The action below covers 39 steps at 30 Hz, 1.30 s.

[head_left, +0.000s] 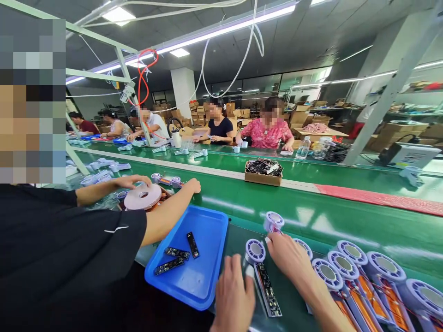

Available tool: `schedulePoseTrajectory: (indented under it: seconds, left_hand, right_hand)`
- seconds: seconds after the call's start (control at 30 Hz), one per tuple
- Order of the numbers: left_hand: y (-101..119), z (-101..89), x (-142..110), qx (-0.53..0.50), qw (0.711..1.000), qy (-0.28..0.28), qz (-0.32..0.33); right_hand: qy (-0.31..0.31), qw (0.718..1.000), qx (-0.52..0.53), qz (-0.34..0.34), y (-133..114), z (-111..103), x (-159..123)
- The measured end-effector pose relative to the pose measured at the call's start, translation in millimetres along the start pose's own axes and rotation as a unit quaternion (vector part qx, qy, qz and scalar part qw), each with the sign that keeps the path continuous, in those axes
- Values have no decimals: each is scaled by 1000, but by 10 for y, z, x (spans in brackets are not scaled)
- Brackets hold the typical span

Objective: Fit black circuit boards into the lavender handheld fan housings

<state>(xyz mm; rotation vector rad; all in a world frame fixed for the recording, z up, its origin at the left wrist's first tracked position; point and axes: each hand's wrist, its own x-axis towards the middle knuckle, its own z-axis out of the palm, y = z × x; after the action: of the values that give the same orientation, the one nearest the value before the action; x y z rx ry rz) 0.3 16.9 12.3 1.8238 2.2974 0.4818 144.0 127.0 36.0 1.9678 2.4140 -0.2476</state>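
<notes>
My left hand point(232, 297) rests low at the table's near edge, fingers closed against a lilac fan unit point(255, 251) with a long circuit board point(267, 289) lying along its handle. My right hand point(285, 256) reaches forward, and its fingertips pinch a second lilac fan unit point(273, 222) at the edge of the green conveyor belt point(311, 207). A row of several more fan units point(367, 272) with orange insides lies to the right of my right arm.
A blue tray point(200, 272) with three circuit boards sits left of my hands. A co-worker in black point(69, 253) beside me handles a tape roll point(142, 197). A cardboard box of parts point(263, 171) stands on the belt's far side, with more workers seated beyond.
</notes>
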Motion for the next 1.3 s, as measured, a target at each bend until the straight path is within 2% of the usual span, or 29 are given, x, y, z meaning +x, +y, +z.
schedulePoseTrajectory:
  seconds: [0.1, 0.17, 0.27, 0.37, 0.47, 0.6, 0.63, 0.7, 0.73, 0.77, 0.83, 0.9, 0.97, 1.0, 1.03, 1.1, 1.2, 1.3]
  left_hand:
    - [-351, -309, 301, 71, 996, 21, -57]
    - [-667, -454, 463, 111, 992, 16, -65]
    - [-1049, -537, 588, 142, 990, -24, -1]
    - [-1243, -548, 647, 154, 984, -49, 74]
    - [-1353, -606, 764, 148, 978, -57, 133]
    - [-1437, -772, 953, 110, 976, -59, 179]
    - [-1412, -809, 958, 93, 979, -48, 174]
    - [-1247, -840, 869, 5, 992, 1, 125]
    - [-1102, -826, 773, -74, 993, 30, 83]
    - [-919, -785, 648, -178, 982, 56, 38]
    - [-478, -626, 341, -370, 927, 51, 19]
    - [-35, -381, 34, -499, 865, -52, 21]
    - [298, -107, -194, -593, 789, -160, 8]
    - [403, 17, -264, -626, 757, -190, -6]
    - [463, 120, -308, -643, 738, -204, -19]
    - [470, 245, -335, -642, 738, -203, -48]
    - [319, 241, -311, -587, 784, -189, -75]
    - [150, 154, -309, -528, 827, -180, -64]
  right_hand:
    - [-2, 1000, -3, -12, 5, 212, -443]
    - [-3, 1000, -10, -22, 34, 423, -671]
    - [49, 997, -34, -44, 126, 764, -910]
    - [102, 992, -16, -67, 253, 992, -1106]
    - [127, 987, 69, -67, 370, 1020, -1305]
    - [181, 960, 210, -37, 490, 818, -1467]
    - [190, 954, 231, -27, 505, 750, -1466]
    - [197, 949, 247, -6, 500, 629, -1405]
    - [198, 950, 242, 8, 476, 586, -1349]
    - [199, 952, 230, 23, 440, 558, -1283]
    - [203, 957, 203, 50, 350, 548, -1139]
    - [209, 956, 193, 66, 279, 578, -1023]
    - [211, 950, 222, 65, 262, 609, -962]
    - [213, 943, 247, 60, 275, 616, -953]
    - [214, 935, 277, 52, 300, 615, -954]
    - [209, 918, 336, 24, 366, 596, -977]
    - [191, 900, 392, -12, 448, 568, -1029]
    - [177, 895, 406, -42, 486, 585, -1083]
